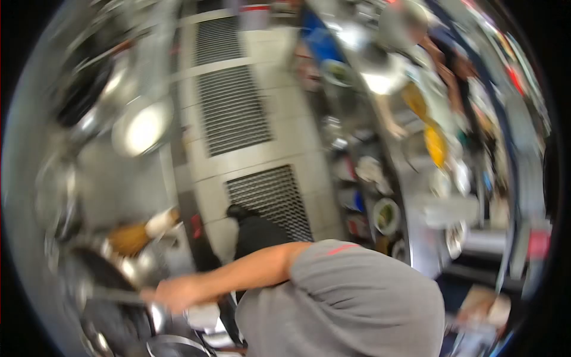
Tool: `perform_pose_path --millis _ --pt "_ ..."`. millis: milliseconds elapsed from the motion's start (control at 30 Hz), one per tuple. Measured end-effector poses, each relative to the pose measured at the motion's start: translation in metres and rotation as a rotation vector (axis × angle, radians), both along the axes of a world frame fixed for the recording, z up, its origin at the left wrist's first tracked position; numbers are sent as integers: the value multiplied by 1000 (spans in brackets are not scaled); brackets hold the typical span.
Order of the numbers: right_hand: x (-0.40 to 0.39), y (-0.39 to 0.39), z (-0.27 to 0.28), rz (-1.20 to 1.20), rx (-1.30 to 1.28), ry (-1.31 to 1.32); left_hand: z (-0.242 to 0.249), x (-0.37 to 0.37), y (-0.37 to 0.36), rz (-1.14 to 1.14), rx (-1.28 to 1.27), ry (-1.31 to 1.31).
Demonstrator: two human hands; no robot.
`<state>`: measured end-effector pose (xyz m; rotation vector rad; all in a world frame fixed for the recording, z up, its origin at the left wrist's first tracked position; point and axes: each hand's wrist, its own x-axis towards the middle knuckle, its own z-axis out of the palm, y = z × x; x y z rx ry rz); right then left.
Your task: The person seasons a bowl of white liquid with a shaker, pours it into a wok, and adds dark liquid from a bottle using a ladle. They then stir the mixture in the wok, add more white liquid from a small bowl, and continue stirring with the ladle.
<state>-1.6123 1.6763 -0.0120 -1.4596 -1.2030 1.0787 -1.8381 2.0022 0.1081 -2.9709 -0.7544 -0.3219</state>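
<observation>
My right arm, in a grey sleeve, reaches across to the stove side at the lower left. The blurred right hand (175, 294) is closed around a long metal handle (113, 295). This handle points left over the dark wok (89, 268); motion blur hides what is at its far end. Just beyond the hand are a shiny metal bowl (146, 268) and a brown object with a pale end (134, 238), too smeared to name. Below the hand lies another round, dark pan (172, 346) with a bright rim. My left hand is out of view.
Floor grates (270, 196) run along the tiled aisle. A large pale bowl (143, 126) and a black pan (86, 95) stand on the left counter. At right, a steel counter (425, 238) has shelves with containers (386, 216). Another person's arm (449, 77) shows beyond it.
</observation>
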Motion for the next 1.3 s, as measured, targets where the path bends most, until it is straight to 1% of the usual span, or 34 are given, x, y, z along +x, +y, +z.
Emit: perform_pose_path --millis 33,67,100,133,167,200,233,267,300,333,367,400,467,533,600,633,667,733,767,833,867,900,933,967,1000,1033,1067,1100,1133,1200,1267,1300 --pt "-5 1 -6 -67 74 -23 4 -9 -9 257 13 -87" --pt "-6 0 -14 -53 38 -15 7 -21 -19 510 7 -182" --pt "-3 0 -19 -7 31 -37 14 -19 -40 515 -39 -354" --pt "5 -4 -2 43 -126 -21 14 -35 -28 531 122 -278" --pt "1 1 -29 -35 34 -97 6 -50 -13 492 -26 -488" --pt "7 2 -33 -17 -20 34 8 -57 -11 550 39 -534" --pt "11 0 -8 -2 -98 65 12 -61 -16 570 177 -548" --pt "16 -1 18 -13 -189 87 9 -73 -10 589 202 -593" --pt "13 4 23 -55 -175 140 10 -78 -16 610 203 -662" --pt "14 11 26 -46 -211 197 9 -81 -25 600 188 -798" --pt "12 24 24 -53 -118 224 7 -86 -29 711 119 -845" --pt "12 36 22 -70 -26 259 -19 -110 -5 737 -11 -899" --pt "16 60 41 -20 -48 208 -27 -106 -11 622 -382 -1302" --pt "15 75 53 9 -70 190 -29 -99 -18 605 -527 -1411" --pt "17 85 55 20 -84 197 -37 -95 -19 591 -640 -1439" --pt "20 89 52 51 -99 242 -34 -88 -24 586 -663 -1436" --pt "24 92 50 85 -127 383 -33 -81 -30 582 -689 -1433" --pt "32 100 50 156 -186 663 -48 -77 -23 622 -639 -1380" --pt "28 93 73 75 -238 880 -54 -77 -19 646 -610 -1354" --pt "36 89 82 109 -337 1337 -64 -73 -14 714 -533 -1226" --pt "40 93 82 149 -409 1557 -64 -65 -22 705 -443 -1201" --pt "52 100 65 283 -388 1619 -68 -63 -21 798 -142 -867" --pt "50 95 68 96 -295 1527 -59 -52 -34 781 -67 -891" --pt "52 90 70 -77 -187 1282 -76 -56 -25 737 76 -734" --pt "55 91 89 281 -464 1888 -81 -52 -23 756 7 -891" --pt "65 96 92 298 -531 1911 -91 -46 -12 844 30 -954" --pt "68 98 96 279 -541 1921 -104 -41 1 902 10 -929" --pt "68 102 106 288 -607 1893 -97 -38 -1 882 -27 -959" --pt "74 101 116 266 -632 1873 -81 -29 -14 930 -150 -1017" --pt "78 102 125 303 -637 1873 -89 -17 -11 949 -202 -1094" --pt "79 101 132 338 -640 1876 -89 -8 -10 984 -195 -1087" --pt "82 100 137 351 -646 1868 -87 -5 -13 965 -254 -1124"
